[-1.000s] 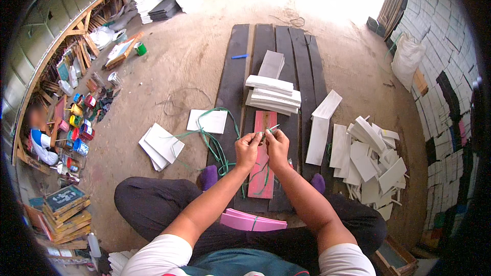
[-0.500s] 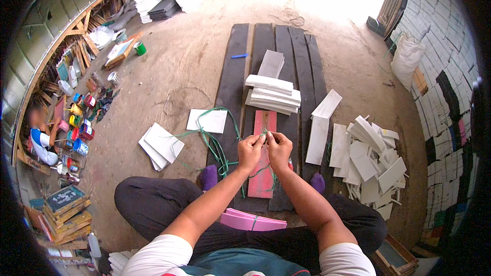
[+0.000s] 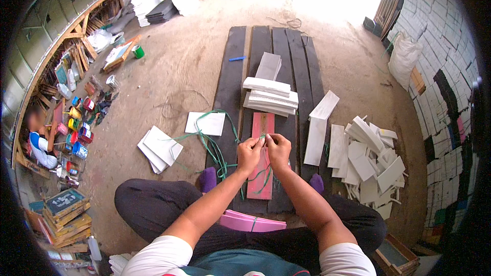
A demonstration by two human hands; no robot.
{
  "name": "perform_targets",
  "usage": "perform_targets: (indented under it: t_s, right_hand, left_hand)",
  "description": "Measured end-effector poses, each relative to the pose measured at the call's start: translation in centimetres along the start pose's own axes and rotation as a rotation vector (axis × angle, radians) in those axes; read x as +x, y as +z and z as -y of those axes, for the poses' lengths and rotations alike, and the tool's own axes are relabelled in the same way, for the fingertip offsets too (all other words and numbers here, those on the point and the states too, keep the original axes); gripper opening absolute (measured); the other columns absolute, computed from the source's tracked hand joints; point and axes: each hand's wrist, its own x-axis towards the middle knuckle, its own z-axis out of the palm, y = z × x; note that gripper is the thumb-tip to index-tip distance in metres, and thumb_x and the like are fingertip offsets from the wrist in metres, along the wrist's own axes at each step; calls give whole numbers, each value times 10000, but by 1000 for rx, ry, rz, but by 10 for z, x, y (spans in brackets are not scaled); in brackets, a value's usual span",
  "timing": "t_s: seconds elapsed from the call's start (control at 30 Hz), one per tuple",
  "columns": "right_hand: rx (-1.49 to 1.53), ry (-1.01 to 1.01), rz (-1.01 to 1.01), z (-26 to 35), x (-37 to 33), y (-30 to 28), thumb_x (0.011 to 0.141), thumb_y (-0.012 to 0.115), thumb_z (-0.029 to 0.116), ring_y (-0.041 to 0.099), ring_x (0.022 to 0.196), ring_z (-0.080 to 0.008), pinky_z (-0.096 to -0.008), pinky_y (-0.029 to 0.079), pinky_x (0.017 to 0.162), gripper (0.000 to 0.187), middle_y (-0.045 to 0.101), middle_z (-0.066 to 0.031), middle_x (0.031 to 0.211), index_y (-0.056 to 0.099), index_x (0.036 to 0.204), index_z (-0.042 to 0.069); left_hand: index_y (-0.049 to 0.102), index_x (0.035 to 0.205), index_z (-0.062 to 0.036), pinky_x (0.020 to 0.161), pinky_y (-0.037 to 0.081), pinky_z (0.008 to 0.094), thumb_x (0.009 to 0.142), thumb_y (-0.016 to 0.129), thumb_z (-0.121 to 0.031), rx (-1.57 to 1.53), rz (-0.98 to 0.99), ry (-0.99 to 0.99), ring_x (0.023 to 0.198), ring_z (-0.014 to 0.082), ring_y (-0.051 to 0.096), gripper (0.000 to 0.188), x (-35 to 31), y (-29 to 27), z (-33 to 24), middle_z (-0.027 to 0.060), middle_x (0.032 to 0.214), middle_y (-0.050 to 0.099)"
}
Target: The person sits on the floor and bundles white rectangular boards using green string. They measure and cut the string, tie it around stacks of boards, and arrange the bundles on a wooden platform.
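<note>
My left hand [image 3: 249,154] and my right hand [image 3: 279,152] are close together, fingertips pinched on a thin green string [image 3: 263,137]. Beneath them a long pink board [image 3: 260,191] lies on dark planks. Loose green string [image 3: 215,156] trails in loops to the left of my left hand, and some of it crosses the pink board. Just beyond the board rests a stack of white slabs [image 3: 268,92], with greyish pieces [image 3: 268,65] behind it. Close to my body sits a pink bundle [image 3: 252,223] with green string round it.
White sheets [image 3: 159,149] lie on the floor at left. A heap of white pieces [image 3: 369,163] spreads at right. A blue tool [image 3: 237,59] lies on the far planks [image 3: 232,84]. Another person [image 3: 41,143] sits at far left by paint cans [image 3: 85,134].
My hands stay together on the string with little movement. A string end now lies across the pink board below them. The whole view has shifted slightly.
</note>
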Motion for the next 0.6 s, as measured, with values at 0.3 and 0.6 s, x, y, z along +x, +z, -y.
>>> perform_targets:
  t_s: [0.3, 0.6]
  right_hand:
    - [101, -12, 98, -26, -1, 3, 937, 726, 173, 709, 799, -155, -306, 548, 741, 238, 774, -135, 901, 757, 1027, -45]
    - [5, 146, 200, -21, 7, -2, 913, 772, 153, 606, 695, -89, -268, 477, 606, 209, 711, -59, 794, 752, 948, -52]
  left_hand:
    - [784, 989, 5, 725, 553, 287, 987, 673, -237, -237, 30, -245, 782, 127, 691, 267, 4, 1, 3, 64, 874, 761]
    - [772, 963, 24, 711, 543, 305, 992, 671, -241, 74, 29, 8, 764, 127, 684, 285, 9, -8, 3, 78, 843, 761]
